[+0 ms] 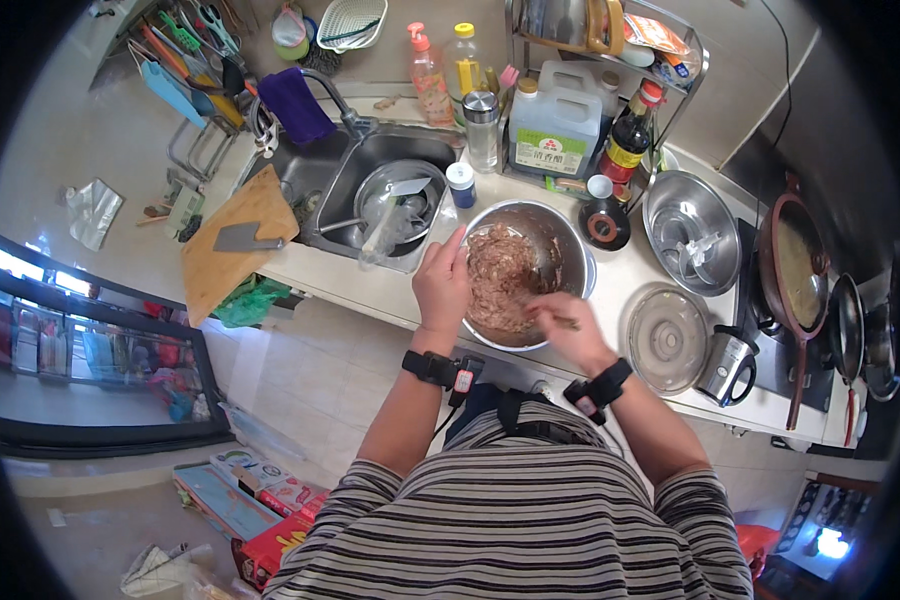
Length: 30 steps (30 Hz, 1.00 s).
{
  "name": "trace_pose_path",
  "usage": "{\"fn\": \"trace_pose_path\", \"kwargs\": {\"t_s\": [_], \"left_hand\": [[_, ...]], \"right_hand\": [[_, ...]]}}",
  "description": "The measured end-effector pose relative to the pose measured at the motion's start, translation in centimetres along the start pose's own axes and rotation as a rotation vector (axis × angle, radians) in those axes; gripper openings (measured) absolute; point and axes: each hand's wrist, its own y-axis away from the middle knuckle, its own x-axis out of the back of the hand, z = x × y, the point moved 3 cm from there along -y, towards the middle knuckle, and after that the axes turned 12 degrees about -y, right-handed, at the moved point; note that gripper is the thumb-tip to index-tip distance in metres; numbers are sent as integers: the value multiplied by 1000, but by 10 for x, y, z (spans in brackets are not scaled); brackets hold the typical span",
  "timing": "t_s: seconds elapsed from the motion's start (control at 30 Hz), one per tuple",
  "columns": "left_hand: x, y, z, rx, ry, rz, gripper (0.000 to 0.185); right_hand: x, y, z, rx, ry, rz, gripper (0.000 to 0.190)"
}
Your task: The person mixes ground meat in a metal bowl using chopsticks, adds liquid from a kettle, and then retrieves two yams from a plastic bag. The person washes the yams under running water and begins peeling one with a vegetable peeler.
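Observation:
A deep stainless-steel bowl stands on the counter before me, holding a mass of minced meat. My left hand grips the bowl's left rim, thumb towards the inside. Over the near right side of the bowl, my right hand is closed around a thin utensil. Motion blurs that hand, and the utensil's far end cannot be made out against the meat. Both wrists wear black straps with small devices.
Left of the bowl is a double sink with a pan inside. A cleaver lies on a wooden cutting board overhanging the counter edge. To the right are a steel basin, a transparent lid, a kettle and a frying pan.

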Motion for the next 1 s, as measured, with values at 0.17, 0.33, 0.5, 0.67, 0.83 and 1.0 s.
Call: {"fn": "trace_pose_path", "kwargs": {"t_s": [0.17,0.33,0.5,0.67,0.83,1.0], "left_hand": [[-2,-3,16,-97,-8,-52,31],[5,0,17,-136,-116,-58,33],[-1,1,18,-114,-71,-12,34],[-3,-4,20,-137,-77,-37,33],[-3,-5,16,-103,-88,-34,35],[-7,-8,20,-77,-10,-47,38]], "right_hand": [[-15,-44,-5,136,-548,64,21],[74,-35,23,16,-145,322,21],[4,39,29,-104,-460,41,19],[3,-20,9,273,-159,81,18],[31,0,8,63,59,54,21],[-21,-1,10,82,-296,24,22]]}}
